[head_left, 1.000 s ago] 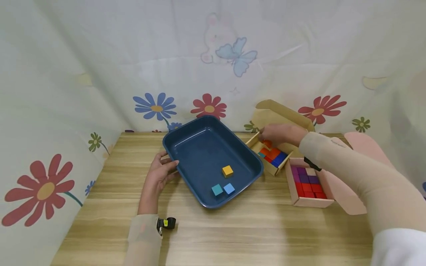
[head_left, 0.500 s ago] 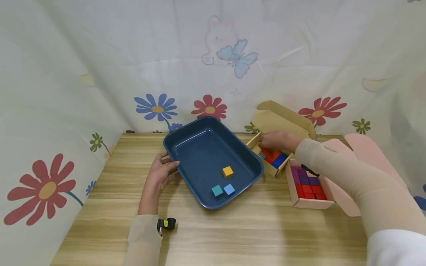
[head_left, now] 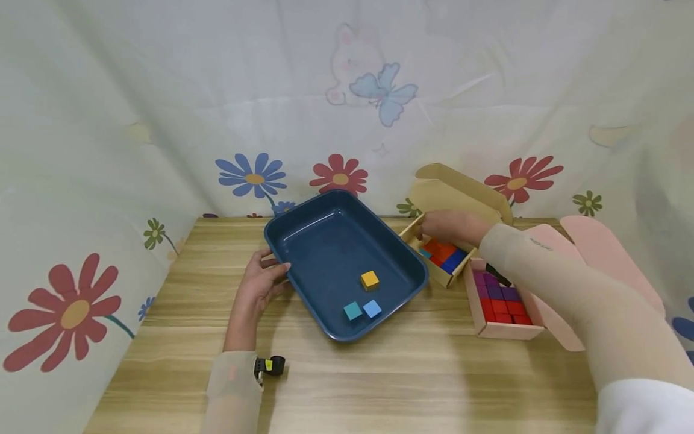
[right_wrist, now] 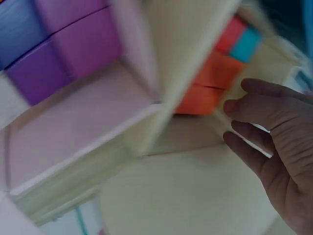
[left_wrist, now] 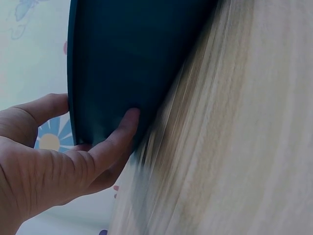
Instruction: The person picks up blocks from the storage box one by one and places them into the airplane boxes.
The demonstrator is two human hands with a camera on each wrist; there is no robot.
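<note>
My left hand grips the left rim of a dark blue baking dish. In the left wrist view its thumb is at the rim, and the other fingers touch the outer wall. The dish holds a yellow cube, a teal cube and a light blue cube. My right hand is over a tan cardboard box. Its fingers are loosely bent and apart, holding nothing, beside orange blocks and a teal block inside. Blue blocks also lie there.
A pink box of purple and red blocks stands at the right, its lid folded out beneath my right forearm. The tan box's raised lid is behind my hand. A patterned curtain closes the back of the wooden table.
One second ago an orange block was raised in my right fingers. Now it lies in the tan box and the fingers are off it. My left hand and the baking dish stay put.
</note>
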